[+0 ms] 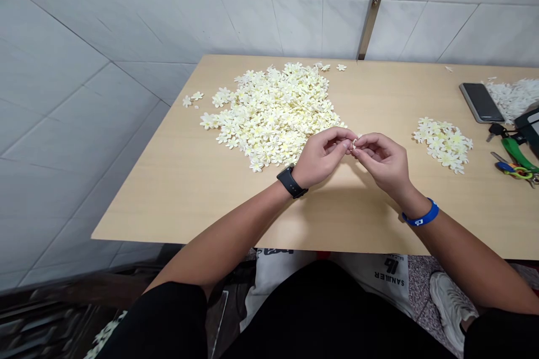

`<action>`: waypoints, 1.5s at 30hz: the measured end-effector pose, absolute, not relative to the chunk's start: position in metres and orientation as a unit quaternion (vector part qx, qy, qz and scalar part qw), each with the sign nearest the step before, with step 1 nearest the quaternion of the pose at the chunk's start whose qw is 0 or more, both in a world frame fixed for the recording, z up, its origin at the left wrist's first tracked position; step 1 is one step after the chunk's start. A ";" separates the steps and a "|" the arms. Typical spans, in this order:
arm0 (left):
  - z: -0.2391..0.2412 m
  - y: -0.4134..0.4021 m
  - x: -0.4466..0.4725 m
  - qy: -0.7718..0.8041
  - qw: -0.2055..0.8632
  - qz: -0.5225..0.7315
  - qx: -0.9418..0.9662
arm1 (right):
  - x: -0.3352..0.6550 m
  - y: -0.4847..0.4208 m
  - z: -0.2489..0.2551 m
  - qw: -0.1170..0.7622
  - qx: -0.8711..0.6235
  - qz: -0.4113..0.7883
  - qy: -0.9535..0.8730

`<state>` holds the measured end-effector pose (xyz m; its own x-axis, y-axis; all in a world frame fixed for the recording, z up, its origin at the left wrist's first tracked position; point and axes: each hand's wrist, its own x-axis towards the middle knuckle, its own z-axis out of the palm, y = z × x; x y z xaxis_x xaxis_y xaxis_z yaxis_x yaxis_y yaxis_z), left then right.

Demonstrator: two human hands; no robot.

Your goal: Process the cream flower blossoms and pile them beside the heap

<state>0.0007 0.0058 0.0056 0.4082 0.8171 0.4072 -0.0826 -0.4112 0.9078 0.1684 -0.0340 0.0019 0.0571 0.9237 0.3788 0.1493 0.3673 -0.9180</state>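
Bench (160, 179): one flower pile (278, 112), 10 o'clock; one smaller pile (444, 144), 3. Pinched by left hand (322, 157), right hand (383, 162): one white piece (355, 142), mostly hidden.

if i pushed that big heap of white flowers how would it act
The heap would probably spread rather than slide whole, since stray flowers lie loose beside it. Each looks small and splayed, so likely light and unlikely to roll.

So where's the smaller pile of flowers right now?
In the head view, the smaller pile of flowers lies on the right side of the table, between the right hand and the keys.
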 end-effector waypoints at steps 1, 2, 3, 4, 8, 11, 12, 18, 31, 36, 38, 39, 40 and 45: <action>0.005 0.006 0.001 0.264 0.477 0.476 0.690 | 0.168 -0.034 0.002 0.573 -0.448 0.340 -0.596; 0.005 0.006 0.001 0.262 0.480 0.477 0.688 | 0.168 -0.034 0.003 0.575 -0.447 0.343 -0.594; 0.005 0.006 0.001 0.259 0.483 0.479 0.686 | 0.168 -0.035 0.003 0.576 -0.444 0.344 -0.594; 0.005 0.006 0.001 0.256 0.485 0.481 0.684 | 0.168 -0.035 0.003 0.578 -0.440 0.346 -0.594; 0.007 0.005 0.001 0.254 0.489 0.480 0.682 | 0.171 -0.036 0.002 0.576 -0.432 0.344 -0.603; 0.008 0.006 0.000 0.263 0.486 0.471 0.688 | 0.173 -0.036 0.001 0.568 -0.444 0.320 -0.615; 0.008 0.007 -0.001 0.265 0.483 0.469 0.690 | 0.173 -0.035 0.000 0.566 -0.447 0.312 -0.619; 0.008 0.010 -0.001 0.274 0.437 0.483 0.708 | 0.169 -0.034 0.001 0.581 -0.455 0.325 -0.592; 0.011 0.007 -0.004 0.284 0.363 0.502 0.732 | 0.171 -0.037 0.009 0.576 -0.446 0.362 -0.581; 0.012 0.007 -0.004 0.274 0.349 0.516 0.733 | 0.175 -0.037 0.008 0.579 -0.443 0.357 -0.584; 0.011 0.007 -0.004 0.268 0.347 0.522 0.732 | 0.176 -0.036 0.007 0.574 -0.440 0.361 -0.590; 0.011 0.007 -0.004 0.267 0.347 0.523 0.732 | 0.177 -0.036 0.007 0.572 -0.437 0.363 -0.591; 0.011 0.007 -0.004 0.265 0.347 0.523 0.732 | 0.177 -0.036 0.007 0.572 -0.435 0.366 -0.591; 0.011 0.008 -0.004 0.256 0.348 0.523 0.734 | 0.179 -0.036 0.008 0.573 -0.428 0.377 -0.588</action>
<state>-0.0037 0.0081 0.0108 0.3217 0.7409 0.5896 0.0119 -0.6258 0.7799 0.1787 -0.0360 0.0075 0.0233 0.9360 0.3512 0.0722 0.3488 -0.9344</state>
